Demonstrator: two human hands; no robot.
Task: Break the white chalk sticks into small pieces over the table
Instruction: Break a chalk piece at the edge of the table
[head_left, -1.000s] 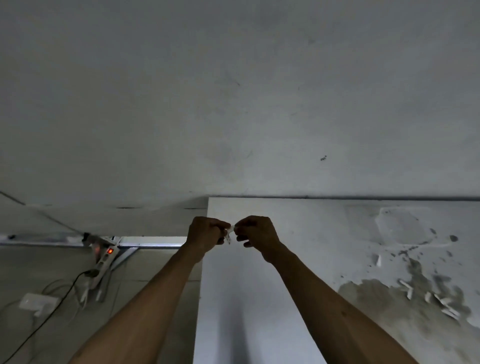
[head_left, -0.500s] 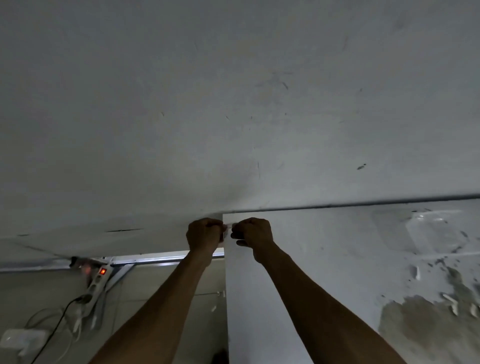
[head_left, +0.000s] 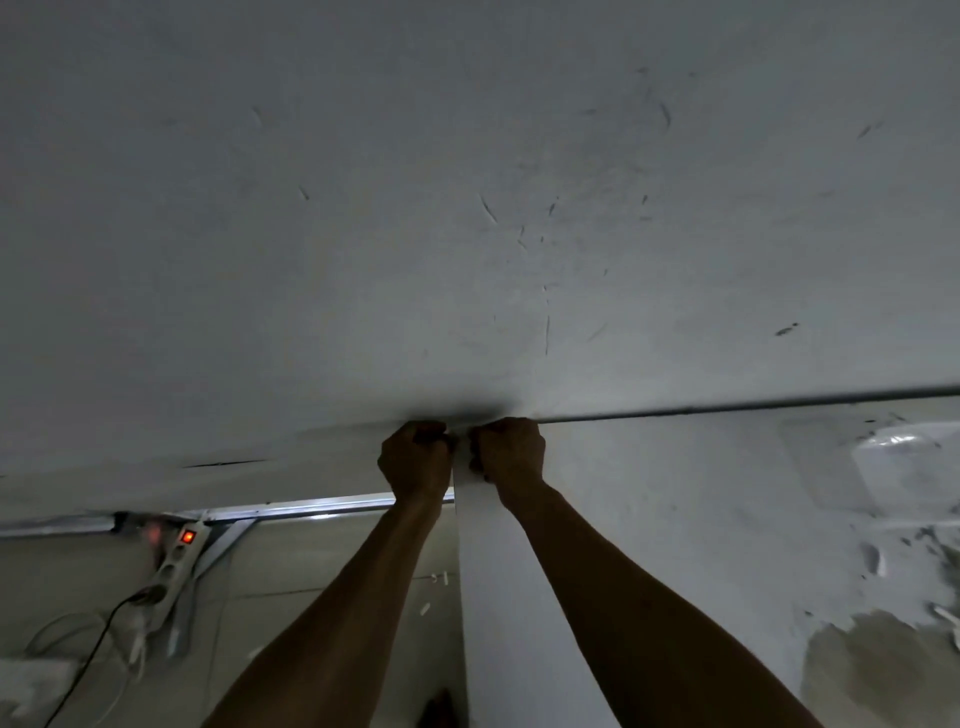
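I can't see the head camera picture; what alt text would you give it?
Two bare hands, left hand and right hand, are clenched close together at the far left corner of a white table, facing a grey wall. A power strip lies on the floor.

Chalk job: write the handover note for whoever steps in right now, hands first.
Left hand: closed in a fist at the table's far left corner. Right hand: closed too, knuckles almost meeting the left. Whatever chalk they pinch between them is hidden by the fingers.
Table: white top; the hands sit right at its left edge, the left one past it, over the floor.
Done: broken chalk pieces lie at the table's right side; a few bits have dropped on the floor.
Left: snap the piece in hand, and move it over the table so nothing more falls. No whole sticks are in view.
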